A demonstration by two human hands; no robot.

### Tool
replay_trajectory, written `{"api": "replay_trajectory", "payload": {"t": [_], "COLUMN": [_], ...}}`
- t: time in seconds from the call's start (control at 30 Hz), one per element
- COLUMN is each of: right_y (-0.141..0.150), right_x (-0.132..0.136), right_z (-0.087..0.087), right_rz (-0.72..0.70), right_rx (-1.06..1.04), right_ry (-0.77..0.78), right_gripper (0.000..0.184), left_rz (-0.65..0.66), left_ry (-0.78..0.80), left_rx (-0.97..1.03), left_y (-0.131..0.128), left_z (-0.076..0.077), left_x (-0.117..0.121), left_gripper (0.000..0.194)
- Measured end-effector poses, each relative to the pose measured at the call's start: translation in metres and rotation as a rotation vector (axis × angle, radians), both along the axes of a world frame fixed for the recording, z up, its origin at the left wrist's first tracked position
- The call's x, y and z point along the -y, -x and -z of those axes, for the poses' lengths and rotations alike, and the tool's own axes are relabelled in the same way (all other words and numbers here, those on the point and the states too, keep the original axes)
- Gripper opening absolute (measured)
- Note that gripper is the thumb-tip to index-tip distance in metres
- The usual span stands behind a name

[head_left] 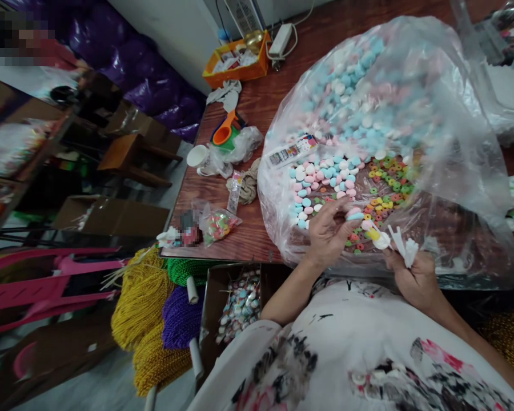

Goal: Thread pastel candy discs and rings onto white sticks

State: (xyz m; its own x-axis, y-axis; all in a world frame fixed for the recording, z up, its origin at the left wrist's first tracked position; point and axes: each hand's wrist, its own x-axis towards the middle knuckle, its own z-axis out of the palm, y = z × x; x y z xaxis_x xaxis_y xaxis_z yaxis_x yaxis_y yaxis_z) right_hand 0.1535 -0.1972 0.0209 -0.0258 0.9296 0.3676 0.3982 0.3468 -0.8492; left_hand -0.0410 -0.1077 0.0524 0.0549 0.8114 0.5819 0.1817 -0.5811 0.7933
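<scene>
My left hand (pixel 330 231) is closed, its fingertips pinching a pink-and-blue candy (pixel 354 214). Gripped in my right hand (pixel 415 274) are several short white sticks (pixel 405 245). At the front of that bunch, a row of candies (pixel 374 234), white, yellow and pink, points toward my left fingers; the stick under them is hidden. Both hands are over the near edge of a large clear plastic bag (pixel 278 120). Around my left hand lie loose pink, white and blue candies (pixel 321 174). Small ring-shaped candies (pixel 385 174) in green, yellow and red are scattered beyond my hands.
A printed packet (pixel 293 151) rests at the bag's left side. Left on the table (pixel 248 225) are a white cup (pixel 197 156), an orange scoop (pixel 225 130) and a small candy bag (pixel 219 224). Below the edge stand a filled carton (pixel 240 302) and yellow cord bundles (pixel 141 297).
</scene>
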Motion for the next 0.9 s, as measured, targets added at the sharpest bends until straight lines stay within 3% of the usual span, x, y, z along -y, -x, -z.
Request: {"api": "replay_trajectory", "payload": {"t": [0.13, 0.23, 0.53, 0.73, 0.83, 0.9], "right_y": [0.001, 0.004, 0.008, 0.008, 0.001, -0.011], "right_x": [0.000, 0.002, 0.007, 0.005, 0.000, -0.005], "right_z": [-0.001, -0.001, 0.005, 0.008, 0.014, 0.018], "right_rz": [-0.005, 0.016, 0.033, 0.182, 0.218, 0.258], "right_rx": [-0.017, -0.054, -0.130, -0.135, -0.128, -0.103], "right_ry": [0.046, 0.102, 0.157, 0.147, 0.156, 0.162], "right_gripper": [0.019, 0.022, 0.029, 0.029, 0.025, 0.022], "left_rz": [0.077, 0.112, 0.142, 0.314, 0.351, 0.316], "left_ry": [0.070, 0.054, 0.044, 0.145, 0.147, 0.158], "left_rx": [-0.016, -0.091, -0.114, -0.122, -0.134, -0.181], "left_y": [-0.004, -0.007, -0.020, -0.035, -0.038, -0.030], "left_z": [-0.002, -0.002, 0.008, 0.017, 0.018, 0.017], "left_x": [0.002, 0.009, 0.023, 0.038, 0.031, 0.010], "left_gripper": [0.028, 0.034, 0.040, 0.038, 0.037, 0.036]}}
